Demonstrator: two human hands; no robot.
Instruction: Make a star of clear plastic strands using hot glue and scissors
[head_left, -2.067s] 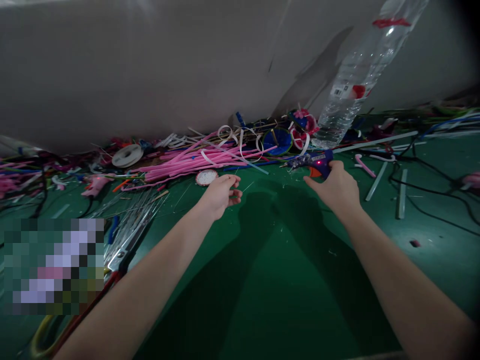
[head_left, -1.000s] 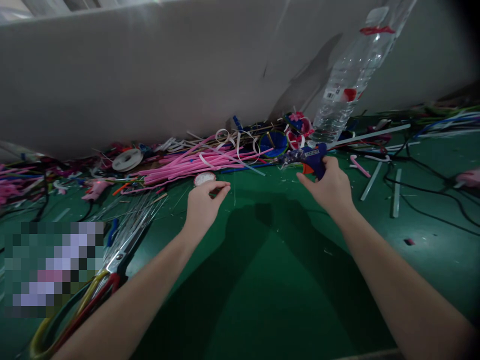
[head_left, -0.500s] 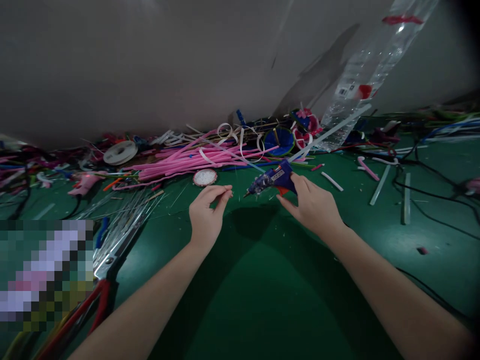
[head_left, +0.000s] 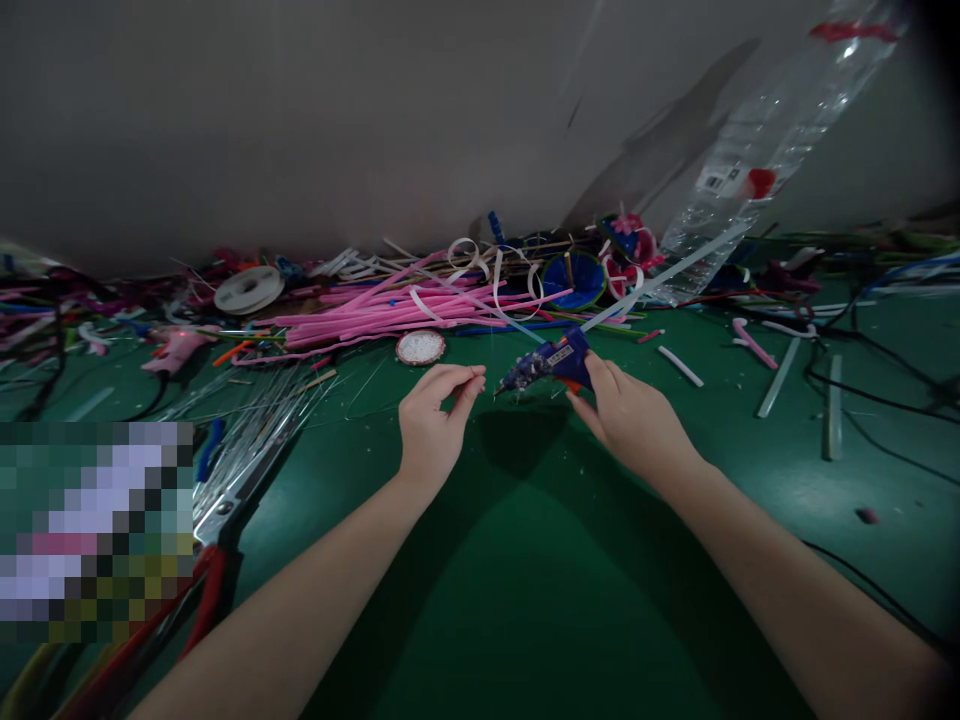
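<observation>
My right hand [head_left: 637, 420] is wrapped round the grip of a dark blue hot glue gun [head_left: 551, 360] with an orange trigger. A clear glue stick [head_left: 660, 277] runs out of its back. The nozzle points left, a short way from the fingertips of my left hand [head_left: 439, 415]. That hand is pinched, and whatever sits between the thumb and finger is too small to name. Just behind it lies a shallow round dish [head_left: 421, 347] with small white bits in it.
Pink pipe cleaners [head_left: 352, 322] lie in a heap along the wall. Red-handled scissors [head_left: 217, 530] rest at the left, near a pink glue gun [head_left: 178, 348] and a white spool [head_left: 249, 289]. Joined clear plastic bottles [head_left: 750, 170] lean at the right. Black cords [head_left: 892, 400] cross the table's right side.
The whole view has shifted slightly, so things appear a little further right. The left fingertips and the nozzle sit slightly closer together. Both grips stay the same.
</observation>
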